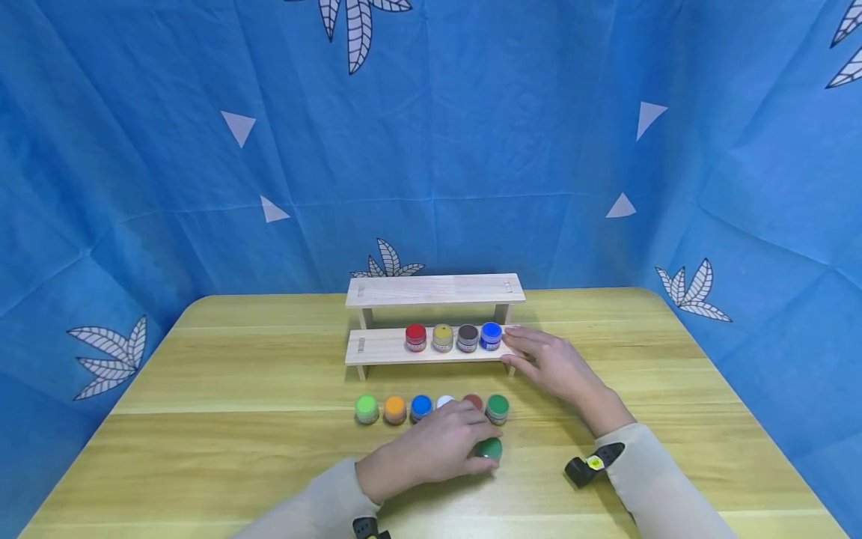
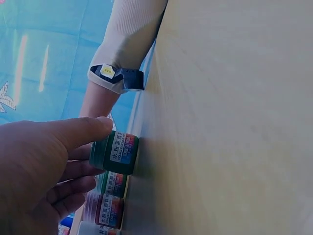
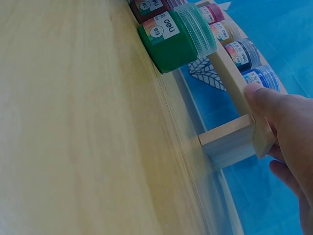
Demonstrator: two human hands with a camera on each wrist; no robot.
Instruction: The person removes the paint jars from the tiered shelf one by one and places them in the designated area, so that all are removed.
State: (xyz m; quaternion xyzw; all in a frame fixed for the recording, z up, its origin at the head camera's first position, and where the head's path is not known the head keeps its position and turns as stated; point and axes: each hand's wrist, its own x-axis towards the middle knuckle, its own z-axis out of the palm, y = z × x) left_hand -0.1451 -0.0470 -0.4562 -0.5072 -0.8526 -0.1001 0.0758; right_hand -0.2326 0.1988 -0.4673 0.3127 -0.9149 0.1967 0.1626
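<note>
A green paint jar (image 2: 120, 152) is pinched between the thumb and fingers of my left hand (image 1: 441, 442), just in front of the table row. That row has light green (image 1: 367, 409), orange (image 1: 394, 410), blue (image 1: 421, 406), white, brown-red and dark green (image 1: 497, 409) jars; my left hand partly hides the white and brown-red ones. My right hand (image 1: 548, 363) grips the right end of the lower shelf (image 1: 384, 352) of a wooden rack, thumb on its front edge. Beside its fingertips stands a blue-lidded jar (image 1: 491, 337); dark (image 1: 468, 338), yellow (image 1: 442, 338) and red (image 1: 415, 337) jars continue leftward.
Behind the lower shelf rises the rack's upper shelf (image 1: 434, 290), with no jars on it. The wood-grain table (image 1: 236, 434) extends to both sides. A blue patterned cloth (image 1: 431, 150) hangs around its back and sides.
</note>
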